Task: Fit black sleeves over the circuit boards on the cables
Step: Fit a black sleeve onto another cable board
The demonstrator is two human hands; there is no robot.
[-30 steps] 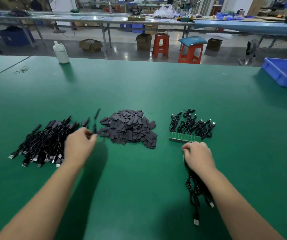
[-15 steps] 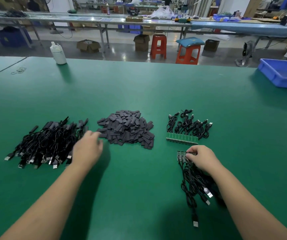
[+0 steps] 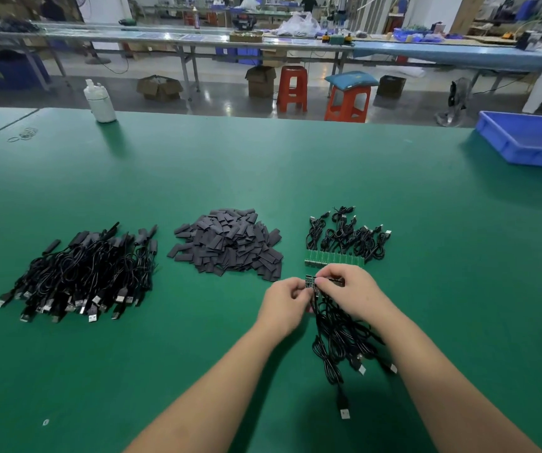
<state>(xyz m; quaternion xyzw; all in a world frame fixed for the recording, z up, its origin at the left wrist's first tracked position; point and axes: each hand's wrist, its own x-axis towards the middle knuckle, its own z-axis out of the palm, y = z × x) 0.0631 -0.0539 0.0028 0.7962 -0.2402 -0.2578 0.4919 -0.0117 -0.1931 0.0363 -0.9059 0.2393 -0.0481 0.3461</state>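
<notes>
Left hand: the left hand (image 3: 284,304) sat near the middle of the green table (image 3: 263,165), fingers curled, pinching the left end of a small strip of circuit boards (image 3: 312,282).
Right hand: the right hand (image 3: 349,294) was just right of the left one, thumb and fingers curled and pinching the same strip from the right side; the two hands nearly touched over it.
Held boards: dark green, lifted slightly above the table, mostly hidden by the fingers; how many were in the strip could not be told.
Hanging cables: a bundle of black USB cables (image 3: 341,341) trailed from the held boards toward the near edge, between the forearms, their plugs lying on the table.
Sleeves: a heap of black sleeves (image 3: 230,245) lay just left and far of the hands, not touched by either hand.
Waiting boards: a row of green circuit boards with coiled cables (image 3: 344,243) lay just beyond the hands, to the right of the sleeve heap.
Sleeved cables: a large pile of black cables with sleeves on (image 3: 80,273) lay at the left, well apart from the hands.
Far left: a white bottle (image 3: 100,101) stood upright near the far table edge.
Far right: a blue plastic bin (image 3: 527,138) sat at the table's far right corner.
</notes>
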